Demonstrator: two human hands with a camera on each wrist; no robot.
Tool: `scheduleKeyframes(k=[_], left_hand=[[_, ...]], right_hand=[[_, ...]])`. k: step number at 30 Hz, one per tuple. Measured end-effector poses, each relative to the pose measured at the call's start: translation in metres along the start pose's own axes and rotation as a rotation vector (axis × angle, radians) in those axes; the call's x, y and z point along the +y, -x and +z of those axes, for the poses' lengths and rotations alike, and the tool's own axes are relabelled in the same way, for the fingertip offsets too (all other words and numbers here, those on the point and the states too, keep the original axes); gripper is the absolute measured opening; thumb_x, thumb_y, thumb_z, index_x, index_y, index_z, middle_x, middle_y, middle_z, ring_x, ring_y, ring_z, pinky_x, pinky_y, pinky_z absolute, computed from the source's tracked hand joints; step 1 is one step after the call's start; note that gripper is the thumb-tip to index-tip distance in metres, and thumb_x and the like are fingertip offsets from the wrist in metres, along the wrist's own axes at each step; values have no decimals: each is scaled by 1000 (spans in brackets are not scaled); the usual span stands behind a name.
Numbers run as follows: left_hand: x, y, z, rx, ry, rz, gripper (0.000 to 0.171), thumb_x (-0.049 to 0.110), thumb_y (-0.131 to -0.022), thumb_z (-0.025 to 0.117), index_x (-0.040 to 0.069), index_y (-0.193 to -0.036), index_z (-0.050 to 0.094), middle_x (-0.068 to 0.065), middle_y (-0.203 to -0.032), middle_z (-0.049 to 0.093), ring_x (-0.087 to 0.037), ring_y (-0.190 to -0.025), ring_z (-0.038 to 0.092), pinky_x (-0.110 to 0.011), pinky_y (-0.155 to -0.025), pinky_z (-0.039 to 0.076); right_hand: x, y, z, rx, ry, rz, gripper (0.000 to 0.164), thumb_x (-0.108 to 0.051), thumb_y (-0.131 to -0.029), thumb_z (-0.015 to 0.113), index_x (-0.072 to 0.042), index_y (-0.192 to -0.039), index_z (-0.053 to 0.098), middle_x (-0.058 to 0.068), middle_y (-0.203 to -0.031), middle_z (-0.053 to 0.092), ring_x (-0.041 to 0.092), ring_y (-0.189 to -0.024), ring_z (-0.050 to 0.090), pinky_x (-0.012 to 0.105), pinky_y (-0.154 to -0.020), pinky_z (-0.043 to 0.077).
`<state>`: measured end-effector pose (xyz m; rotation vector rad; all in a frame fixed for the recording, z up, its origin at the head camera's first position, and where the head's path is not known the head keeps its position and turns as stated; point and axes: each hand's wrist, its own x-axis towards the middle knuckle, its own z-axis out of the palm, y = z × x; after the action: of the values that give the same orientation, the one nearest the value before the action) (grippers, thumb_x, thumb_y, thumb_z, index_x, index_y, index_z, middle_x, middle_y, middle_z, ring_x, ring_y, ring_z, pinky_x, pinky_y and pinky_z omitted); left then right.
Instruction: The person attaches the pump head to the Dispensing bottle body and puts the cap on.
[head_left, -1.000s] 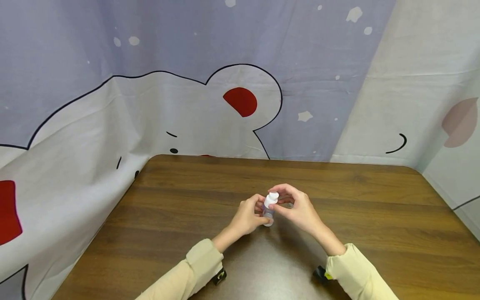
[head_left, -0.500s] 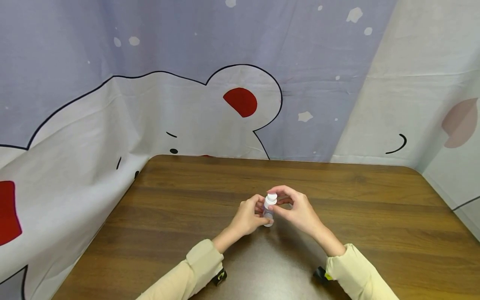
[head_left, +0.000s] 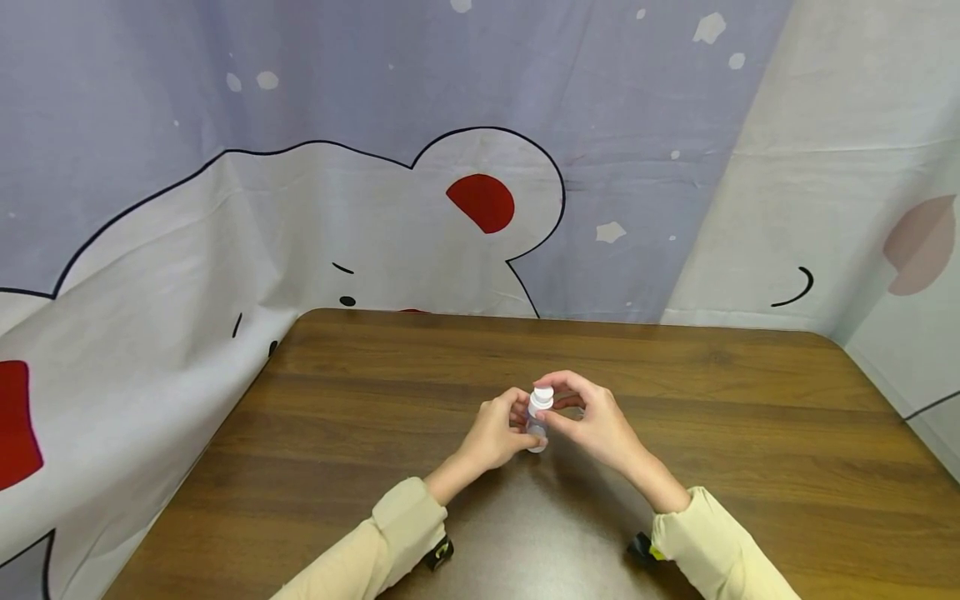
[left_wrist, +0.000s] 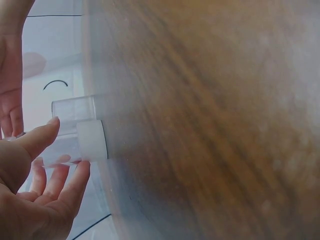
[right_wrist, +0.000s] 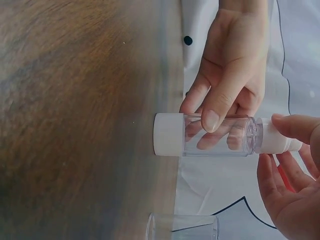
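Note:
A small clear pump bottle [right_wrist: 225, 147] with a white base [right_wrist: 168, 134] and a white pump top [head_left: 542, 401] stands upright on the table. My left hand [head_left: 491, 432] grips its clear body, thumb on the near side and fingers behind, seen through the plastic in the right wrist view. At the top, the thumb and fingers of my right hand [head_left: 600, 418] pinch the white collar, with a forefinger up by the pump head. Beside the bottle a clear cap [right_wrist: 182, 229] rests on the table, mostly hidden behind the right hand in the head view.
The brown wood-grain table [head_left: 337, 433] runs back to a printed curtain [head_left: 360, 225] along its far and left edges. Light sleeves [head_left: 408, 521] cover both forearms, and a dark wrist device [head_left: 439, 552] sits under each cuff.
The bottle's top has shifted slightly left and the right hand's fingers have dipped a little with it. The left hand holds its place on the body.

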<state>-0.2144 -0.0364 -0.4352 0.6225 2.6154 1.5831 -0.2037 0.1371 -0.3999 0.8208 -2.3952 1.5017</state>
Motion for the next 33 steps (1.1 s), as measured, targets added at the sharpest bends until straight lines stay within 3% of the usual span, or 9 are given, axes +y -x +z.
scheduleKeyframes(k=[20, 28, 33], left_hand=[[2, 0, -1, 1, 9, -4, 42, 3, -73, 82, -3, -106, 58, -16, -98, 69, -26, -88, 69, -19, -71, 57], [3, 1, -1, 1, 31, -8, 42, 2, -72, 82, -3, -106, 58, -16, -99, 68, -26, -89, 69, -20, -73, 57], [3, 1, -1, 0, 25, -6, 41, 2, -72, 82, -3, -106, 58, -16, -100, 68, -26, -89, 68, -20, -73, 57]], right_hand=[[4, -1, 4, 56, 74, 5, 36, 1, -77, 77, -4, -108, 62, 9, -98, 69, 19, -84, 65, 38, -73, 58], [-30, -3, 4, 79, 88, 27, 37, 5, -73, 78, 6, -106, 61, 16, -93, 68, 29, -83, 64, 46, -72, 57], [-35, -4, 4, 91, 87, 48, 37, 4, -73, 79, 7, -105, 61, 16, -93, 68, 28, -82, 64, 45, -72, 57]])
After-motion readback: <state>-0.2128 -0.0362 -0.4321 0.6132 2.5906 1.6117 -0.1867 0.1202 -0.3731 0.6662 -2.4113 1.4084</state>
